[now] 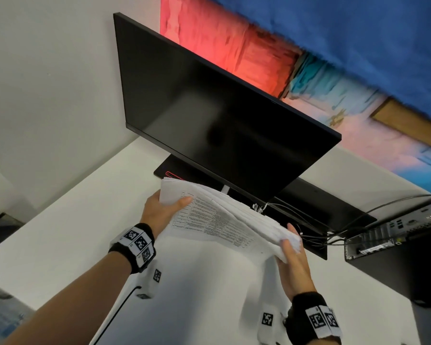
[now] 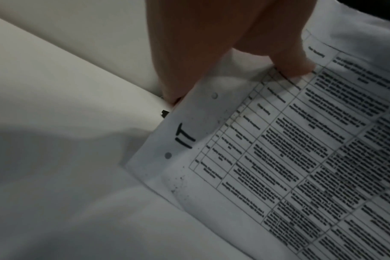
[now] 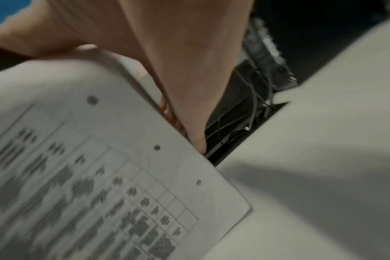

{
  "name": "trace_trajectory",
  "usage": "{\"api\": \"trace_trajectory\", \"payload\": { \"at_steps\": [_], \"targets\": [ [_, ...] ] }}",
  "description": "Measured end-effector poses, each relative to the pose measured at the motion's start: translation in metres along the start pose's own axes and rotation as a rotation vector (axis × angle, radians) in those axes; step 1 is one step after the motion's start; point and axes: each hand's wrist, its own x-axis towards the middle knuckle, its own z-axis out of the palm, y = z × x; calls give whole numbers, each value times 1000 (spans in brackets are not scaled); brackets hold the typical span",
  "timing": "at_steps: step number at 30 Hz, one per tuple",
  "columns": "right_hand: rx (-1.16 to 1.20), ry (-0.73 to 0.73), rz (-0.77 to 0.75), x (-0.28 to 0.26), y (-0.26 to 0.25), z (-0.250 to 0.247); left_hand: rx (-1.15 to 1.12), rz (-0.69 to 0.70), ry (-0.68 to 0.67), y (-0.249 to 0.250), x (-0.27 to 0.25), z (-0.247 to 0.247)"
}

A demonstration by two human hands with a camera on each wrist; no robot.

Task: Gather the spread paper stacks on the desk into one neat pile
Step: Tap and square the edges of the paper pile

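A thick stack of printed paper point(image 1: 222, 217) with tables of text is held tilted above the white desk point(image 1: 72, 220), just in front of the monitor. My left hand point(image 1: 163, 207) grips its left end, thumb on the top sheet and fingers underneath. My right hand point(image 1: 292, 250) holds the right end, thumb on top. In the left wrist view my thumb point(image 2: 289, 65) presses the top sheet point(image 2: 278, 158), which is marked "IT" and has punched holes. The right wrist view shows my right hand point(image 3: 178, 88) along the edge of the stack point(image 3: 100, 176).
A black monitor point(image 1: 222, 115) stands right behind the stack on a dark base point(image 1: 316, 205). Cables point(image 1: 334, 235) run to a black computer box point(image 1: 396, 245) at the right. A colourful painting point(image 1: 334, 58) hangs on the wall.
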Motion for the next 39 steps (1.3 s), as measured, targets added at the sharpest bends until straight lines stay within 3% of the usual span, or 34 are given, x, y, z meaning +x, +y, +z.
{"api": "trace_trajectory", "payload": {
  "at_steps": [3, 6, 8, 11, 14, 20, 24, 30, 37, 39],
  "targets": [
    [136, -104, 60, -8, 5, -14, 8, -2, -2, -1, 4, 2],
    [-148, -178, 139, -21, 4, -8, 6, 2, -2, 1, 10, 2],
    [-326, -137, 134, -24, 1, -1, 7, 21, -7, 2, 12, 3],
    [-414, -27, -13, -16, -1, 3, 14, 27, -44, 2, 9, 3],
    [-320, 133, -42, -8, -6, 16, -16, 26, -82, 0, 4, 4],
    [-86, 370, -124, -4, -10, 45, -103, 120, -22, 9, -4, 22],
    [-46, 387, -171, -6, -12, 29, -158, 166, 22, 12, -7, 8],
    [-228, 454, 83, 8, 14, 23, -32, 51, -82, -7, -3, 4],
    [-178, 463, -28, 13, 2, 27, -51, 67, -93, -6, 4, 9],
    [-156, 426, 15, 13, 9, 28, -48, 73, -97, -10, 4, 10]
  ]
}}
